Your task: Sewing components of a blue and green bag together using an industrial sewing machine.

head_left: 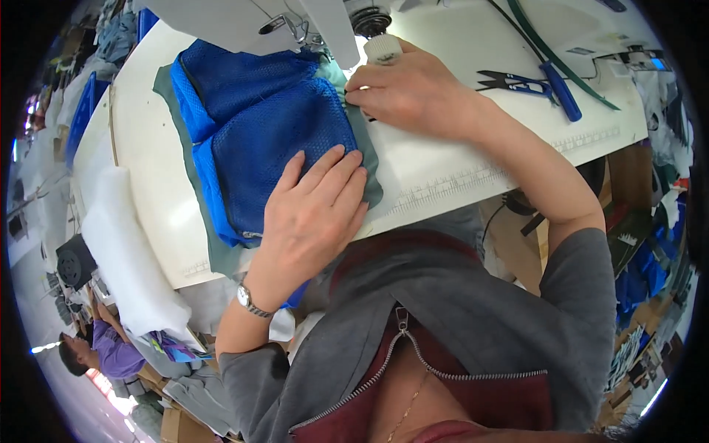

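A blue mesh pocket panel [284,140] with zippers lies on green fabric [371,166] under the sewing machine head [251,22]. My left hand [314,196] rests flat on the lower right of the mesh, fingers stretched out and a little apart. Close beside the machine's needle area, my right hand [413,92] has its fingers curled together at the right edge of the green fabric, seeming to pinch it. A white knob [382,49] stands just above those fingers and partly hides them. The needle itself cannot be made out.
Thread snips [513,83] and a blue-handled screwdriver [561,92] lie right on the white table [436,188], which has a printed ruler along its front edge. A green strip [561,63] curves behind them. White padding [129,251] hangs at the left; another person [111,347] is beyond.
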The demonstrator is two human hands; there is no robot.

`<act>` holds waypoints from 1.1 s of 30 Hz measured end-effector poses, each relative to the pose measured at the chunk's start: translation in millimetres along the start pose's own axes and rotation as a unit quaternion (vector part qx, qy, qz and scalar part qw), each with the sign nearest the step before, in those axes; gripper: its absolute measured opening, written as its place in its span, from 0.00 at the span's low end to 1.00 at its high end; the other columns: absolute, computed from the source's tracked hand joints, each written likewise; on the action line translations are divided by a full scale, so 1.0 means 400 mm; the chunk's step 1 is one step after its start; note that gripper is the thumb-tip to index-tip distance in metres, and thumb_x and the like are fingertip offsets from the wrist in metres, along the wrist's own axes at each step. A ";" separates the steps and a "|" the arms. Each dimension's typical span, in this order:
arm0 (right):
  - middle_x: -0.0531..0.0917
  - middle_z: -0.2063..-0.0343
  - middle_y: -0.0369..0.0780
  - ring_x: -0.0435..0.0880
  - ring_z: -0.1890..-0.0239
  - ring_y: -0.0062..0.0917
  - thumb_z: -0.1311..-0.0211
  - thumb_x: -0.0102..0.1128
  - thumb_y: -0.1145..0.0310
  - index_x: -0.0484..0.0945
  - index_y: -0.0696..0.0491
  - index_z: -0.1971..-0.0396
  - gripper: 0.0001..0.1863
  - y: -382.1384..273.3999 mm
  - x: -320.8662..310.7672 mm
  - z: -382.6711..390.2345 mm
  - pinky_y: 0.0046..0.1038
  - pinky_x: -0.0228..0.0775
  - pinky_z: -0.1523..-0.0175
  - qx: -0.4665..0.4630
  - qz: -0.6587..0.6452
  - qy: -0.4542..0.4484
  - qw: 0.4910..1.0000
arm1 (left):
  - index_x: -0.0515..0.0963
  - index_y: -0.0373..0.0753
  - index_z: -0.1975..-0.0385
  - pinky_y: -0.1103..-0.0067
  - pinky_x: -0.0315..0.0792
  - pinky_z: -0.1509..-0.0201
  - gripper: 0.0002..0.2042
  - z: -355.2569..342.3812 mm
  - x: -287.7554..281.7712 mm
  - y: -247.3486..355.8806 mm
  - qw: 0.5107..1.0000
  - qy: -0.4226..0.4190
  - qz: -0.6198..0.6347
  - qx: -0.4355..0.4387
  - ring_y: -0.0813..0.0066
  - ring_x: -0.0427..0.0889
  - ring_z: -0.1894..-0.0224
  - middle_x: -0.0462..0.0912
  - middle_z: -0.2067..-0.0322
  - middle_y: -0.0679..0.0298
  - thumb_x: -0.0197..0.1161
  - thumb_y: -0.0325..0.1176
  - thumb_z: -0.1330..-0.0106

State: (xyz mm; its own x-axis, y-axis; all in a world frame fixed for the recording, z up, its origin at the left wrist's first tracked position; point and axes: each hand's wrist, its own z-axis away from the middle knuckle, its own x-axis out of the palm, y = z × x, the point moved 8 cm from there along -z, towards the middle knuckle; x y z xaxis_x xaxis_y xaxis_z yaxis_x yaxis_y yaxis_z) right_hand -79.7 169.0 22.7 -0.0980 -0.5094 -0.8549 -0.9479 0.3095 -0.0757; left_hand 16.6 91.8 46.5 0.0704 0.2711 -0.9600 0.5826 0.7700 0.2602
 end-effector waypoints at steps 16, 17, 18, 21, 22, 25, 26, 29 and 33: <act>0.82 0.57 0.42 0.82 0.53 0.30 0.48 0.58 0.70 0.81 0.56 0.61 0.13 -0.304 -0.120 0.158 0.38 0.73 0.42 0.058 -0.175 0.093 0.978 | 0.81 0.43 0.62 0.63 0.74 0.46 0.12 0.032 -0.005 -0.020 0.998 0.063 0.019 0.005 0.60 0.78 0.45 0.79 0.49 0.58 0.65 0.27 0.47; 0.82 0.57 0.42 0.82 0.53 0.30 0.48 0.58 0.70 0.81 0.56 0.61 0.13 -0.319 -0.119 0.154 0.38 0.73 0.42 0.061 -0.176 0.100 0.977 | 0.81 0.43 0.62 0.63 0.74 0.46 0.12 0.034 -0.008 -0.021 0.998 0.057 0.014 0.008 0.60 0.78 0.45 0.79 0.49 0.58 0.65 0.27 0.47; 0.83 0.57 0.42 0.83 0.53 0.30 0.48 0.60 0.70 0.82 0.55 0.61 0.13 -0.331 -0.114 0.148 0.38 0.72 0.42 0.058 -0.181 0.099 0.977 | 0.82 0.41 0.62 0.65 0.74 0.46 0.11 0.032 -0.006 -0.032 0.997 0.063 0.052 -0.006 0.59 0.79 0.46 0.80 0.50 0.58 0.65 0.25 0.46; 0.83 0.55 0.43 0.83 0.51 0.32 0.47 0.58 0.70 0.82 0.54 0.60 0.13 -0.359 -0.083 0.127 0.38 0.71 0.42 0.050 -0.184 0.111 0.975 | 0.82 0.37 0.63 0.69 0.74 0.45 0.09 0.020 -0.018 -0.059 0.986 0.047 0.151 -0.050 0.59 0.79 0.46 0.82 0.52 0.58 0.64 0.22 0.44; 0.82 0.54 0.44 0.82 0.50 0.32 0.46 0.58 0.70 0.82 0.54 0.59 0.14 -0.361 -0.073 0.117 0.38 0.71 0.41 0.062 -0.176 0.098 0.977 | 0.81 0.36 0.64 0.71 0.74 0.45 0.08 0.017 -0.018 -0.073 0.973 0.025 0.213 -0.086 0.60 0.79 0.45 0.82 0.52 0.57 0.63 0.21 0.43; 0.80 0.53 0.47 0.79 0.48 0.36 0.46 0.56 0.69 0.80 0.56 0.57 0.15 -0.367 -0.043 0.093 0.39 0.69 0.41 0.081 -0.148 0.093 0.981 | 0.79 0.32 0.66 0.73 0.72 0.44 0.05 -0.004 -0.044 -0.072 0.975 0.032 0.217 -0.041 0.61 0.79 0.45 0.83 0.53 0.57 0.62 0.21 0.42; 0.78 0.53 0.49 0.77 0.47 0.38 0.45 0.53 0.69 0.78 0.57 0.56 0.16 -0.368 -0.036 0.087 0.40 0.68 0.41 0.087 -0.130 0.097 0.983 | 0.78 0.30 0.67 0.73 0.71 0.43 0.04 -0.009 -0.052 -0.069 0.973 0.023 0.224 -0.050 0.62 0.80 0.46 0.84 0.54 0.57 0.62 0.20 0.41; 0.74 0.44 0.48 0.72 0.39 0.38 0.51 0.64 0.63 0.76 0.52 0.50 0.25 -0.369 -0.004 0.075 0.43 0.66 0.39 0.118 -0.128 0.044 0.984 | 0.78 0.34 0.68 0.72 0.72 0.47 0.04 -0.020 -0.072 -0.073 0.973 0.017 0.227 -0.031 0.63 0.81 0.50 0.85 0.57 0.61 0.62 0.23 0.42; 0.73 0.44 0.47 0.72 0.40 0.40 0.55 0.68 0.59 0.75 0.52 0.48 0.30 -0.373 0.020 0.067 0.43 0.64 0.38 0.130 -0.103 0.055 0.985 | 0.79 0.34 0.71 0.75 0.72 0.49 0.02 -0.041 -0.111 -0.039 0.983 0.012 0.173 0.066 0.64 0.83 0.53 0.85 0.60 0.61 0.62 0.25 0.43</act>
State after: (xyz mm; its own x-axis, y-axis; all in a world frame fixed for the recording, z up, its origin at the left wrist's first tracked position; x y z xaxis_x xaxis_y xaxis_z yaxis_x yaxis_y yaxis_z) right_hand 69.1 140.2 13.6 0.0427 -0.6620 -0.7483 -0.8432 0.3778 -0.3824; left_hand -8.8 77.3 86.7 0.2646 0.5172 -0.8139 0.6281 0.5481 0.5524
